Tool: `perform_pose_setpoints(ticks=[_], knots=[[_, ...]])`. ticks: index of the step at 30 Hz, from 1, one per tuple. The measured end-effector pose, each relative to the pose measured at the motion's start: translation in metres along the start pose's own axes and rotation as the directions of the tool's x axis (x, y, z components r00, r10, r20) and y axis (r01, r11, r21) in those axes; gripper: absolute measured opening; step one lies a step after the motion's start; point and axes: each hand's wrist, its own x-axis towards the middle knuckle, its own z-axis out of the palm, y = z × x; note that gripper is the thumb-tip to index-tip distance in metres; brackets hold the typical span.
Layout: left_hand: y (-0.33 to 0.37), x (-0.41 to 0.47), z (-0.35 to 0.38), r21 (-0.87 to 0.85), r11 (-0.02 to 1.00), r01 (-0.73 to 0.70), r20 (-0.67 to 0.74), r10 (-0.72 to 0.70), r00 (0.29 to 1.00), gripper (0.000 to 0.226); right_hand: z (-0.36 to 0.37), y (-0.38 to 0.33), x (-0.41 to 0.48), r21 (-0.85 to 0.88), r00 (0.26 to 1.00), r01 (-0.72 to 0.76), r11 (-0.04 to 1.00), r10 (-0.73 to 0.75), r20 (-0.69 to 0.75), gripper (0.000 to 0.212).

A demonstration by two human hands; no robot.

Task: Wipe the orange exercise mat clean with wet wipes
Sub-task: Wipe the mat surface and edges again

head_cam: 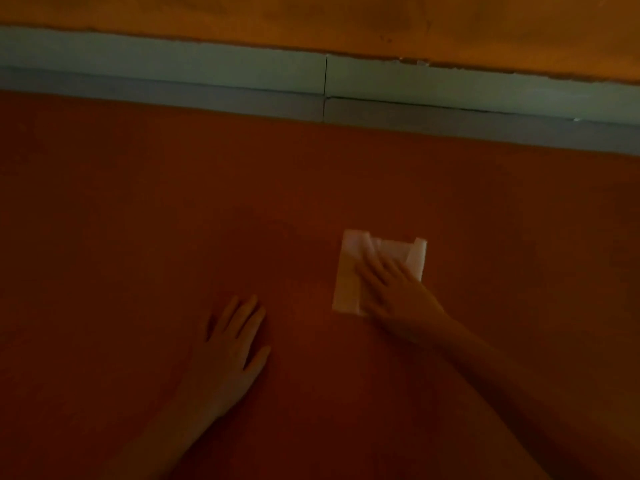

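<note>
The left hand (pixel 235 344) rests flat, fingers straight, on the orange mat (pixel 121 237). The right hand (pixel 394 292), fingers extended, presses a wet wipe (pixel 349 271) mid-mat. Wiping appears underway; cleaned extent cannot be judged.

The light is dim. An orange mat (pixel 138 220) fills most of the view. The right hand (pixel 394 292) lies flat with straight fingers on a white wet wipe (pixel 349 271), which is spread on the mat right of centre. The left hand (pixel 232 344) rests flat on the mat, nearer and to the left, apart from the wipe. At the far side, a pale baseboard (pixel 207 74) runs under an orange wall (pixel 311 15).
</note>
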Motion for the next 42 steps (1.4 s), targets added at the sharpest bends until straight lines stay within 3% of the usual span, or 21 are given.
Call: perform_pose_setpoints(ticks=[3, 5, 7, 11, 13, 15, 19, 21, 24, 27, 31, 34, 36, 39, 42], knots=[[-0.002, 0.034, -0.012, -0.04, 0.997, 0.06, -0.008, -0.061, 0.998, 0.092, -0.017, 0.022, 0.048, 0.041, 0.979, -0.198, 0.979, 0.199, -0.039, 0.068], [-0.003, 0.055, -0.022, -0.028, 0.998, 0.065, -0.035, -0.066, 0.997, 0.091, -0.026, 0.018, 0.074, 0.123, 0.965, -0.253, 0.96, 0.26, -0.041, 0.064], [-0.003, 0.076, -0.029, -0.031, 0.998, 0.061, -0.059, -0.063, 0.996, 0.09, -0.028, 0.009, 0.083, 0.131, 0.976, -0.201, 0.971, 0.209, -0.055, 0.063], [-0.002, 0.109, -0.037, -0.038, 0.998, 0.043, -0.12, -0.047, 0.992, 0.089, -0.025, 0.028, 0.071, -0.034, 0.997, 0.065, 0.997, -0.066, -0.031, 0.065], [0.001, 0.123, -0.041, -0.05, 0.999, 0.012, -0.142, -0.019, 0.99, 0.088, -0.034, 0.056, 0.081, -0.06, 0.995, 0.09, 0.994, -0.092, -0.039, 0.065], [0.004, 0.132, -0.047, -0.019, 0.999, -0.032, -0.156, 0.029, 0.987, 0.088, -0.049, 0.076, 0.099, -0.025, 0.995, -0.01, 1.0, 0.007, -0.104, 0.066], [0.011, 0.142, -0.053, 0.044, 0.998, 0.045, 0.035, -0.047, 0.998, 0.086, -0.064, 0.072, 0.147, 0.147, 0.937, -0.303, 0.941, 0.323, -0.136, 0.062], [0.016, 0.143, -0.055, 0.062, 0.997, 0.054, 0.044, -0.056, 0.997, 0.087, -0.064, 0.053, 0.162, 0.164, 0.952, -0.241, 0.957, 0.266, -0.152, 0.059], [0.018, 0.143, -0.058, 0.082, 0.995, 0.065, 0.05, -0.069, 0.996, 0.086, -0.067, 0.044, 0.174, 0.067, 0.985, -0.043, 0.997, 0.054, -0.164, 0.061], [0.018, 0.143, -0.056, 0.036, 0.997, 0.063, 0.013, -0.064, 0.998, 0.086, -0.078, 0.074, 0.176, -0.02, 0.987, -0.012, 1.0, 0.009, -0.158, 0.066], [0.017, 0.144, -0.053, 0.051, 0.997, 0.066, 0.001, -0.066, 0.998, 0.087, -0.082, 0.145, 0.155, 0.044, 0.942, -0.259, 0.965, 0.262, -0.21, 0.061], [0.016, 0.146, -0.052, 0.076, 0.994, 0.074, 0.005, -0.074, 0.997, 0.088, -0.089, 0.173, 0.137, 0.282, 0.814, -0.52, 0.807, 0.567, -0.122, 0.064], [0.015, 0.146, -0.05, 0.086, 0.994, 0.068, 0.01, -0.069, 0.998, 0.088, -0.083, 0.161, 0.138, 0.315, 0.779, -0.557, 0.769, 0.615, -0.123, 0.064], [0.013, 0.146, -0.049, 0.057, 0.997, 0.056, -0.015, -0.055, 0.998, 0.087, -0.056, 0.116, 0.132, 0.142, 0.884, -0.384, 0.912, 0.407, -0.231, 0.062], [0.013, 0.146, -0.049, 0.093, 0.994, 0.061, 0.006, -0.061, 0.998, 0.087, -0.027, 0.059, 0.09, 0.059, 0.981, -0.082, 0.995, 0.091, -0.169, 0.063]])
